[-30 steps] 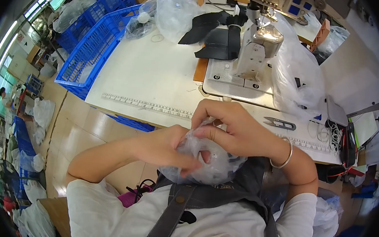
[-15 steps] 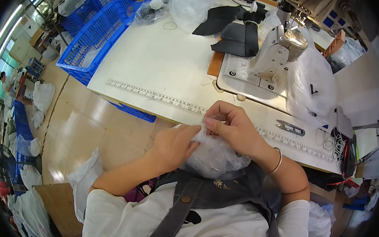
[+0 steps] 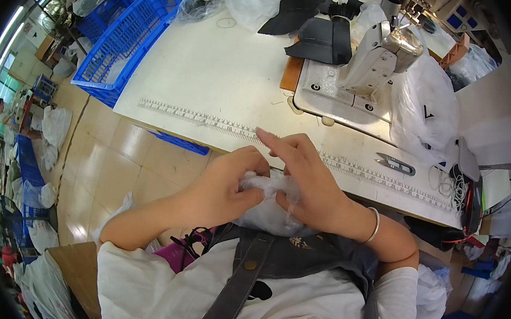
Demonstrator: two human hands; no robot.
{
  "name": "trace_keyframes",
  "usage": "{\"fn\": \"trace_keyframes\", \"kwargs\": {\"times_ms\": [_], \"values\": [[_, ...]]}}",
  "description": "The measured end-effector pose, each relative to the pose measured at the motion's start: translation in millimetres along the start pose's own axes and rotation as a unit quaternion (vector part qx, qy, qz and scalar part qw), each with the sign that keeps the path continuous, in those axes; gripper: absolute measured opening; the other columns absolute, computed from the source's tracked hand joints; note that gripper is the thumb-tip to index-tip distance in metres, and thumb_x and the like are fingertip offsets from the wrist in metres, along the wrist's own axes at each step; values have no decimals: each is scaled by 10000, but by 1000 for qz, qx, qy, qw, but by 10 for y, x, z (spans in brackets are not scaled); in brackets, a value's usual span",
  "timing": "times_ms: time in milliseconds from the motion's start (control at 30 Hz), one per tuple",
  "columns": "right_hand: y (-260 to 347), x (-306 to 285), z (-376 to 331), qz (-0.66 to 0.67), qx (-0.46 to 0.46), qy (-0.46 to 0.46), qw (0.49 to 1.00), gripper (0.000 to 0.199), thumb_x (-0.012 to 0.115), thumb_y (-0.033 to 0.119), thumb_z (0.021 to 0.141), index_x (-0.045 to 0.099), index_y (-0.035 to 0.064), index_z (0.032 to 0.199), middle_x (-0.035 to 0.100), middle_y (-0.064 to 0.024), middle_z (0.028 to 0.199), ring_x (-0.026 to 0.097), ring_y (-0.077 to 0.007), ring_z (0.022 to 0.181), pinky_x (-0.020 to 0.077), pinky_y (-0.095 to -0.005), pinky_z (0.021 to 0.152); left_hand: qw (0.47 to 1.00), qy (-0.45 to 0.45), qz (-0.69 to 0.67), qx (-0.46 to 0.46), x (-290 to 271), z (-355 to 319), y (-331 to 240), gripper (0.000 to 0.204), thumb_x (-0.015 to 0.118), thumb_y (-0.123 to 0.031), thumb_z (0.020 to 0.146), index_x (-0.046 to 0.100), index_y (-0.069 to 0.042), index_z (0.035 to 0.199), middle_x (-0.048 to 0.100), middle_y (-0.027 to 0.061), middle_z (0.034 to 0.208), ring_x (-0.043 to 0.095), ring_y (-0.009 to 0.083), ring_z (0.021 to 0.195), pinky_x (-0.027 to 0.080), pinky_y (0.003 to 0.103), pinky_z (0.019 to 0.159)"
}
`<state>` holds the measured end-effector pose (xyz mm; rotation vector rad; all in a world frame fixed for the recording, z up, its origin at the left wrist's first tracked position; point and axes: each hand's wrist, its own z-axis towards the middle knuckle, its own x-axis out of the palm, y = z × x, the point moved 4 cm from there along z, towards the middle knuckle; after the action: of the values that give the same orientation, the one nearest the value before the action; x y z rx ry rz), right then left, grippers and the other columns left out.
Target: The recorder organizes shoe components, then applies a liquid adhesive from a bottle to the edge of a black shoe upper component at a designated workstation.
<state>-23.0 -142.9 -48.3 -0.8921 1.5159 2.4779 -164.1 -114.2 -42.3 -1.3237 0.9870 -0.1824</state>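
A clear, crumpled plastic bag [image 3: 268, 216] rests against my apron at the table's front edge. My left hand [image 3: 225, 184] grips its gathered top from the left, thumb across the plastic and fingers curled behind. On the other side my right hand [image 3: 312, 185] pinches the bag low down with the thumb, while its upper fingers stick out toward the table. What the bag contains cannot be made out. Just beyond the hands, a ruler strip [image 3: 210, 122] runs along the white table [image 3: 199, 74].
A sewing machine [image 3: 373, 70] stands at the back right, with black cut pieces [image 3: 325, 40] beside it. Small thread snips [image 3: 396, 164] lie to the right, near tangled cord [image 3: 456, 190]. A blue crate [image 3: 115, 67] stands at the left, and another plastic bag [image 3: 424, 107] slumps behind the machine.
My hands have shifted from pinching the bag's upright neck to gripping it lower, on both sides of its top. The right fingers have straightened outward. The view has shifted slightly.
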Motion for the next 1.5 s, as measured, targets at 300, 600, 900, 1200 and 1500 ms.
{"fn": "trace_keyframes", "kwargs": {"times_ms": [300,600,900,1200,1500], "values": [[127,61,-108,-261,-261,-137,919,373,624,82,631,545,78,996,488,-74,863,541,-208,794,454,-307,671,953,82,-260,-130,-9,-31,83,389,567,-13,718,420,-24,1078,528,62,922,517,92,739,404,206,629],[97,54,-133,-302,-349,-114,880,228,634,125,561,528,89,760,475,-35,825,535,-189,785,458,-308,696,888,180,-389,-167,-68,-65,64,347,555,-150,846,402,-40,1138,564,67,849,395,32,477,284,175,421],[126,-62,-62,-196,-134,-68,969,224,692,182,597,538,66,713,482,-62,814,499,-224,809,373,-367,784,889,98,-418,-162,121,-89,32,425,440,-114,890,267,-75,1276,572,94,850,479,92,459,339,187,410],[255,-217,-44,-246,-133,-92,956,177,672,175,643,538,62,664,470,-50,748,481,-222,765,365,-335,632,886,-94,347,292,-213,-167,-262,138,597,-108,744,579,-47,867,508,62,719,576,174,654,401,256,486],[-160,-272,-518,-277,-1,19,961,194,639,165,695,485,74,620,436,-52,651,496,-215,546,375,-331,443,851,38,402,336,-113,-6,301,128,632,-197,670,536,-112,678,480,14,678,508,166,624,403,288,489]]}}
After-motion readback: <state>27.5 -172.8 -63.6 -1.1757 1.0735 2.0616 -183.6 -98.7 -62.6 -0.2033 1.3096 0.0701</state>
